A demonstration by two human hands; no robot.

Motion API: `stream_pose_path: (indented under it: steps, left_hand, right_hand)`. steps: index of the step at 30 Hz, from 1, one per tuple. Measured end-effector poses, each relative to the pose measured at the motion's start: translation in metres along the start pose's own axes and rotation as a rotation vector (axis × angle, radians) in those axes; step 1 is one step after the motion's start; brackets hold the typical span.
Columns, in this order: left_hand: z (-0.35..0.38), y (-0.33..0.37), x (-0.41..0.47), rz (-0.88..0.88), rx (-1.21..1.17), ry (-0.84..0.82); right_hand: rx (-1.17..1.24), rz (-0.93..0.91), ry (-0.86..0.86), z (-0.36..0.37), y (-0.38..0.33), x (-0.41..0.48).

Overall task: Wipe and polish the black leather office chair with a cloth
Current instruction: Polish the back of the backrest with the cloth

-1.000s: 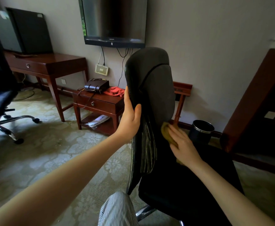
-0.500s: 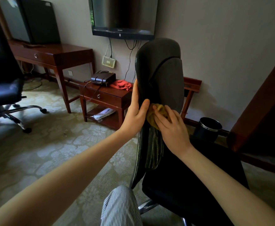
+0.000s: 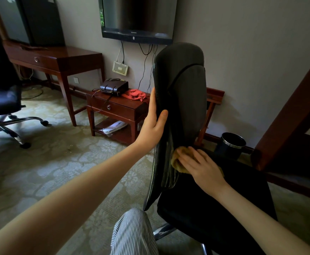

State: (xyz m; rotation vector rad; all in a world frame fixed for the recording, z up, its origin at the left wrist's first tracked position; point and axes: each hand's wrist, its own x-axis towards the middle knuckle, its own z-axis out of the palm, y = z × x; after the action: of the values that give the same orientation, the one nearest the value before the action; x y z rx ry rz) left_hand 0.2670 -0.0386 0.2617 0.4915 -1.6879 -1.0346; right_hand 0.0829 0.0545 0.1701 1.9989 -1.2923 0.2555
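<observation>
cloth point(image 3: 176, 160) lies under right hand point(image 3: 204, 169); left hand point(image 3: 153, 124) grips chair point(image 3: 185, 100).

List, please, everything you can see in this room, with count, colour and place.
black leather office chair: one, black, centre foreground
cloth: one, yellow, on lower backrest
second office chair: one, dark, far left
desk: one, reddish-brown, left wall
side table: one, reddish-brown, below television
bag: one, dark, on side table
rag: one, red, beside bag
television: one, black, wall-mounted
bin: one, dark, right by wall
left hand: one, grips backrest edge
right hand: one, presses cloth
</observation>
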Motion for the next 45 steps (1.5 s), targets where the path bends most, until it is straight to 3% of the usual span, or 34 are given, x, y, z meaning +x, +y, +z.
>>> stream_pose_path:
  steps: [3, 7, 13, 28, 33, 38, 45]
  left_hand:
    - [0.001, 0.000, 0.001, 0.013, 0.006, 0.017]
    - [0.001, 0.002, -0.001, -0.002, 0.010, 0.000]
    - [-0.003, 0.003, 0.003, 0.012, 0.045, -0.026]
    - [-0.003, -0.003, -0.001, 0.017, 0.030, -0.031]
    - [-0.002, 0.005, -0.004, -0.011, 0.025, -0.052]
    - [0.007, 0.005, -0.012, 0.030, 0.047, -0.006]
    - [0.008, 0.013, -0.016, -0.007, 0.108, 0.008]
  right_hand:
    - [0.044, 0.113, 0.197, -0.028, 0.010, 0.044]
    - [0.033, 0.103, 0.253, -0.021, 0.007, 0.072]
    - [-0.009, 0.152, 0.237, -0.009, -0.005, 0.067]
    - [-0.020, -0.100, 0.083, 0.002, -0.015, 0.019]
    - [-0.024, 0.004, 0.153, -0.016, 0.004, 0.047]
    - [-0.026, 0.171, 0.176, -0.005, -0.027, 0.037]
    - [0.042, 0.290, 0.064, 0.016, -0.046, 0.021]
